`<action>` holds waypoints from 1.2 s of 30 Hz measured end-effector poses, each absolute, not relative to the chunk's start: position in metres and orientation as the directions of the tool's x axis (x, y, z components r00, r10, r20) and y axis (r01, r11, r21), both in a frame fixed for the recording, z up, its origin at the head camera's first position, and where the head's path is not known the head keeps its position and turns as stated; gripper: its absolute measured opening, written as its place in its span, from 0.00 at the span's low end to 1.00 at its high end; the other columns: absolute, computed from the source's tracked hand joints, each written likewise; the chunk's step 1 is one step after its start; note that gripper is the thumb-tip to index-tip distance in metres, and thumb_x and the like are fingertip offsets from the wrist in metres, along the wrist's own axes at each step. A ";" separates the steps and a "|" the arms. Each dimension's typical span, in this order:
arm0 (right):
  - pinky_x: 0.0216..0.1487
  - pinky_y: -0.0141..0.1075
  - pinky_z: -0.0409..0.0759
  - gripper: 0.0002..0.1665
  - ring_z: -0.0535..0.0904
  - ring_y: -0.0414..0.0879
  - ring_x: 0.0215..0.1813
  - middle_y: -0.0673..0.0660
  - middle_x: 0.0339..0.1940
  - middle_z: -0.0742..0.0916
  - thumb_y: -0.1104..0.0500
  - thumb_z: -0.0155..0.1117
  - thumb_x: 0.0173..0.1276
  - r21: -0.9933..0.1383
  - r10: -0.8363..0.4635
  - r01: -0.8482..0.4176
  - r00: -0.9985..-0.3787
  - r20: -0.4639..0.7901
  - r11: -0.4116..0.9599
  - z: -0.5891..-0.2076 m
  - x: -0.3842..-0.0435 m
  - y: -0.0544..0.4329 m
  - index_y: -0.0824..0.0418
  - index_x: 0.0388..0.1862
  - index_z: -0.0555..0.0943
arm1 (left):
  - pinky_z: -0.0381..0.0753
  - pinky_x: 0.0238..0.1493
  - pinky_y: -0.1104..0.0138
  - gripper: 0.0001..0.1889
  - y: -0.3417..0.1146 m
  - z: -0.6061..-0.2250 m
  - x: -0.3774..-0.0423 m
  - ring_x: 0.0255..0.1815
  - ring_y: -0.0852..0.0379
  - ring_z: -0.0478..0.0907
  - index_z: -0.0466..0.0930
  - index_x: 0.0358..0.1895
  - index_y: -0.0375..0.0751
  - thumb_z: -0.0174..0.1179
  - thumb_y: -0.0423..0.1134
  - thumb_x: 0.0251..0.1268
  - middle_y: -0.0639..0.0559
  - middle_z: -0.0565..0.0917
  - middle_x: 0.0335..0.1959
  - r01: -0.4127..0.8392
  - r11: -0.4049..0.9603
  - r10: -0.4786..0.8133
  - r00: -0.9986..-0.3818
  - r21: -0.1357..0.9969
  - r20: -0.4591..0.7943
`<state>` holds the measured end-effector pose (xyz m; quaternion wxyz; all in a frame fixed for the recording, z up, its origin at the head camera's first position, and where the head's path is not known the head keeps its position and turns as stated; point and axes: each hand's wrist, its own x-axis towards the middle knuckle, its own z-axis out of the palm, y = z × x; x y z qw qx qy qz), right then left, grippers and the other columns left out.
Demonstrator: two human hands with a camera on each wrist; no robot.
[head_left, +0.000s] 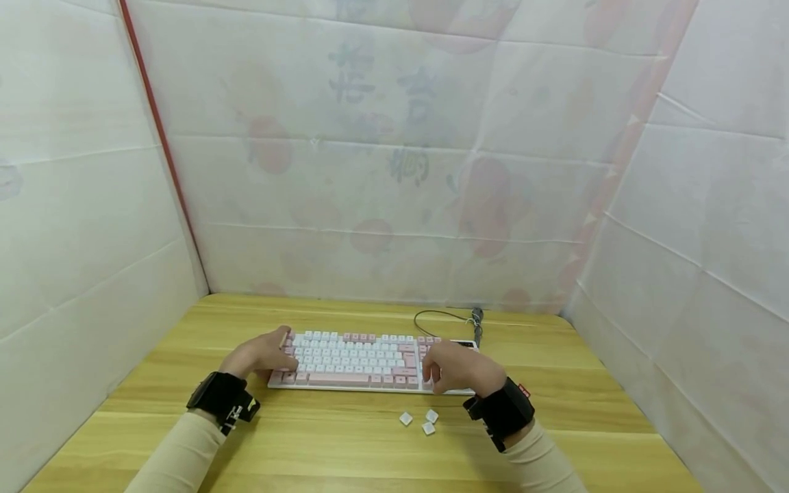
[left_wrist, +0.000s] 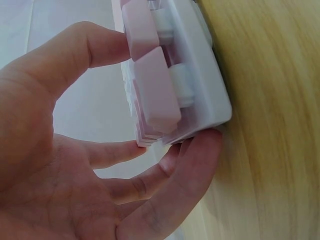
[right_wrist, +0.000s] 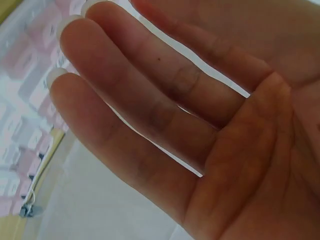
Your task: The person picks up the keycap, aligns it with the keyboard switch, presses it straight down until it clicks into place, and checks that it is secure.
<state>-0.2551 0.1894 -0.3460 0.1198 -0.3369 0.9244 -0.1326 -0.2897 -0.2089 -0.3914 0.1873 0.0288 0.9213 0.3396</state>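
Observation:
A pink and white keyboard (head_left: pixel 351 359) lies flat on the wooden table. My left hand (head_left: pixel 261 353) grips its left end. Close up in the left wrist view, the thumb touches a pink keycap (left_wrist: pixel 140 27) on top while fingertips bear against the edge of the white case (left_wrist: pixel 205 75). Over the keyboard's right-hand key block is my right hand (head_left: pixel 459 367), fingers bent downward. Its thumb and index fingertips are hidden, so whether they pinch anything cannot be seen; the other fingers (right_wrist: pixel 115 75) hold nothing. Three loose white keycaps (head_left: pixel 405 418) lie in front of the keyboard, left of the right wrist.
Behind the keyboard's right end, a dark cable (head_left: pixel 440 311) loops to a tied bundle (head_left: pixel 477 319). Pale sheeting (head_left: pixel 394 205) encloses the wooden table (head_left: pixel 320 438) at the back and both sides. Each wrist wears a black strap (head_left: pixel 502 411) with a camera.

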 end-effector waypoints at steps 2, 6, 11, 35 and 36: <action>0.38 0.33 0.78 0.09 0.74 0.35 0.28 0.50 0.26 0.86 0.71 0.75 0.57 -0.314 -0.658 -0.597 -0.739 -0.143 0.738 -0.348 -0.252 0.184 0.60 0.35 0.90 | 0.82 0.35 0.61 0.55 -0.209 -0.392 -0.290 0.37 0.49 0.78 0.43 0.82 0.30 0.67 0.39 0.54 0.26 0.72 0.64 -0.074 0.768 0.180 -0.928 0.636 -0.326; 0.40 0.34 0.80 0.10 0.76 0.36 0.29 0.52 0.29 0.88 0.71 0.78 0.54 -0.319 -0.631 -0.559 -0.750 -0.199 0.765 -0.354 -0.246 0.177 0.59 0.33 0.90 | 0.82 0.35 0.60 0.55 -0.209 -0.392 -0.289 0.37 0.49 0.77 0.43 0.82 0.30 0.67 0.39 0.54 0.26 0.71 0.65 -0.066 0.768 0.185 -0.929 0.637 -0.319; 0.34 0.31 0.78 0.15 0.77 0.38 0.30 0.53 0.30 0.88 0.71 0.84 0.46 -0.290 -0.568 -0.498 -0.782 -0.258 0.817 -0.360 -0.241 0.170 0.59 0.32 0.90 | 0.81 0.37 0.60 0.55 -0.209 -0.392 -0.289 0.41 0.47 0.77 0.43 0.82 0.29 0.67 0.40 0.54 0.24 0.69 0.67 -0.050 0.782 0.187 -0.932 0.622 -0.309; 0.26 0.29 0.72 0.18 0.71 0.37 0.26 0.47 0.25 0.84 0.74 0.85 0.38 -0.304 -0.503 -0.417 -0.807 -0.309 0.856 -0.369 -0.235 0.161 0.59 0.23 0.85 | 0.80 0.36 0.61 0.56 -0.209 -0.391 -0.290 0.47 0.46 0.76 0.43 0.82 0.28 0.67 0.40 0.54 0.23 0.68 0.69 -0.053 0.792 0.173 -0.936 0.608 -0.307; 0.25 0.29 0.70 0.18 0.70 0.37 0.26 0.47 0.24 0.83 0.75 0.85 0.38 -0.302 -0.508 -0.424 -0.806 -0.305 0.854 -0.370 -0.235 0.161 0.60 0.22 0.85 | 0.80 0.36 0.61 0.56 -0.209 -0.391 -0.290 0.46 0.46 0.76 0.42 0.82 0.28 0.67 0.40 0.54 0.23 0.69 0.69 -0.053 0.790 0.174 -0.936 0.611 -0.307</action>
